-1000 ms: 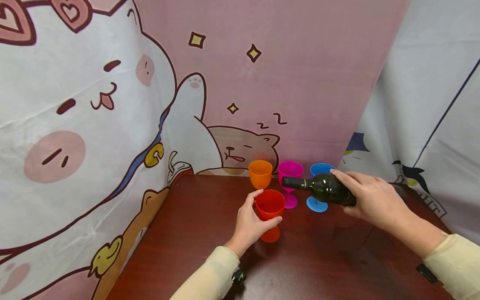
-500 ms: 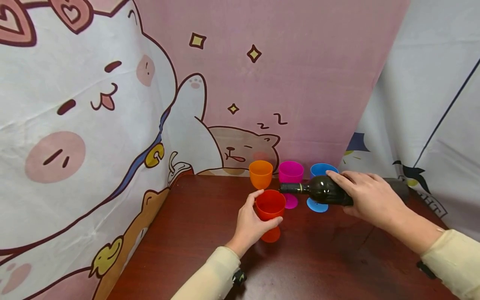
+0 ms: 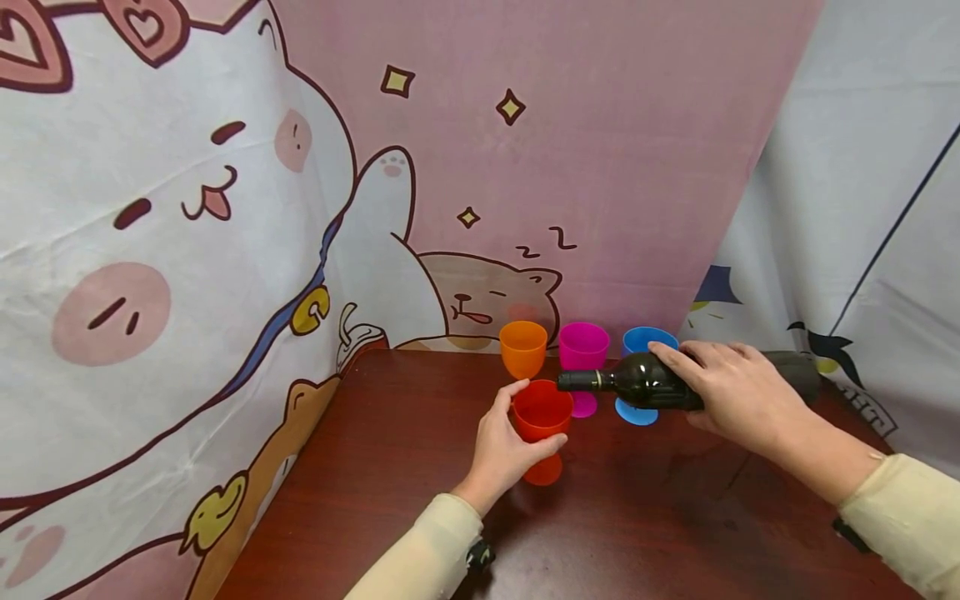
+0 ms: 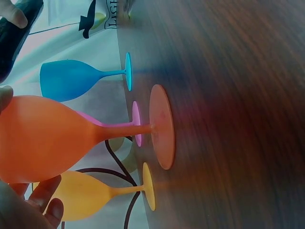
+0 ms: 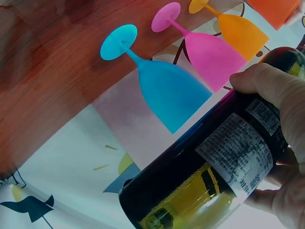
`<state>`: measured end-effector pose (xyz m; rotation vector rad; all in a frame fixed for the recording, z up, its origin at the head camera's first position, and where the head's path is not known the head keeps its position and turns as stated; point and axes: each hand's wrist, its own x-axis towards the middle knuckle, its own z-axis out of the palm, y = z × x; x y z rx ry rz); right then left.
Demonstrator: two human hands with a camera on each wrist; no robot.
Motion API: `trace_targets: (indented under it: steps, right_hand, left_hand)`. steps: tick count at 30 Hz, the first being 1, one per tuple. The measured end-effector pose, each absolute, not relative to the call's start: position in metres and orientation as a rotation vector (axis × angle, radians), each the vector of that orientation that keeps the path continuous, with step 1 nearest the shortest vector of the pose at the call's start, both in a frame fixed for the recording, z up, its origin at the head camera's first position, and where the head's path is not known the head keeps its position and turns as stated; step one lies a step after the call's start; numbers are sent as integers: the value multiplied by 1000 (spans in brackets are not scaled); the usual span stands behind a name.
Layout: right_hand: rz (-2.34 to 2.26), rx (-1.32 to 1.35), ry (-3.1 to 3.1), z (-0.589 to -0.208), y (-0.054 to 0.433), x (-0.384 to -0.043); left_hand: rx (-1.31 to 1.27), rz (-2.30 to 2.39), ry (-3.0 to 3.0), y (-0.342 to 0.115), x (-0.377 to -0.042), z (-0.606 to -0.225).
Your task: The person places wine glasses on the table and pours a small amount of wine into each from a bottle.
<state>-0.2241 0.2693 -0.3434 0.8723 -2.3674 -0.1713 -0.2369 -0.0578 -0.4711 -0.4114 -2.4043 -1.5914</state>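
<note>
My left hand [image 3: 502,450] holds the bowl of a red goblet [image 3: 542,417], thumb on the near side and fingers round the far side. The goblet stands upright, its foot at the tabletop; in the left wrist view its bowl [image 4: 47,138] looks orange. My right hand [image 3: 750,404] grips a dark green wine bottle [image 3: 648,382] round its body. The bottle lies nearly level in the air, its mouth at the goblet's right rim. Through the glass in the right wrist view, a yellowish patch shows beside the bottle's label [image 5: 236,150]. No stream is visible at the mouth.
Behind the red goblet stand an orange goblet [image 3: 522,348], a magenta goblet [image 3: 583,342] and a blue goblet [image 3: 637,414], in a row near the back edge of the dark wooden table [image 3: 390,467]. A printed cartoon cloth [image 3: 637,150] hangs close behind and at the sides.
The bottle's mouth has moved slightly left and down to the red goblet's rim, and the bottle's base has come into sight behind my right hand. My left hand and the goblet have stayed put.
</note>
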Motion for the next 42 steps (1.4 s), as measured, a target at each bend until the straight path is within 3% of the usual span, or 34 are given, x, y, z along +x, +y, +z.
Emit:
trace_targets:
  steps: [42]
  right_hand:
    - [-252, 855, -2448, -338, 268, -220]
  left_hand:
    - [-392, -1615, -2404, -56, -237, -471]
